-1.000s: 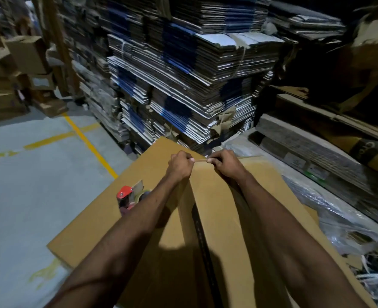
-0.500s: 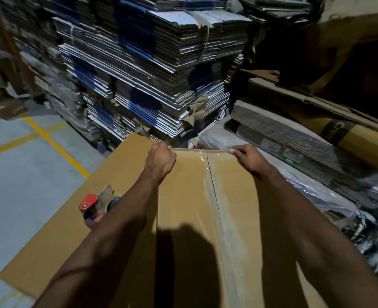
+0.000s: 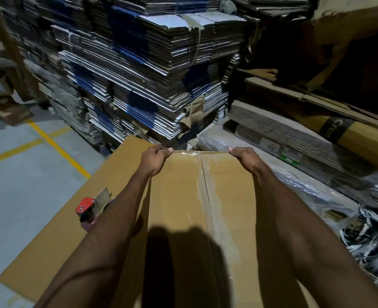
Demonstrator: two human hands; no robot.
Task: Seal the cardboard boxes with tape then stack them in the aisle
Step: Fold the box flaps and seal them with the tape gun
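Head view: left hand (image 3: pixel 154 160) and right hand (image 3: pixel 244 158) curl over the far edge of the brown cardboard box (image 3: pixel 179 196), fingertips hidden. Glossy clear tape (image 3: pixel 214 196) covers its centre seam. Red tape dispenser (image 3: pixel 90 207) half-hidden behind left forearm.

Two bare forearms and hands, seen from the wearer's own head.

The left hand (image 3: pixel 155 158) and right hand (image 3: pixel 244 158) are both uncovered: there are no gloves, and the wrists carry no watch, band or ring that can be made out in the dim light. Both forearms run bare from the wrists down to the bottom edge of the view, with no sleeve or cuff showing anywhere along them. The fingers (image 3: pixel 166 150) look slim, with short nails.
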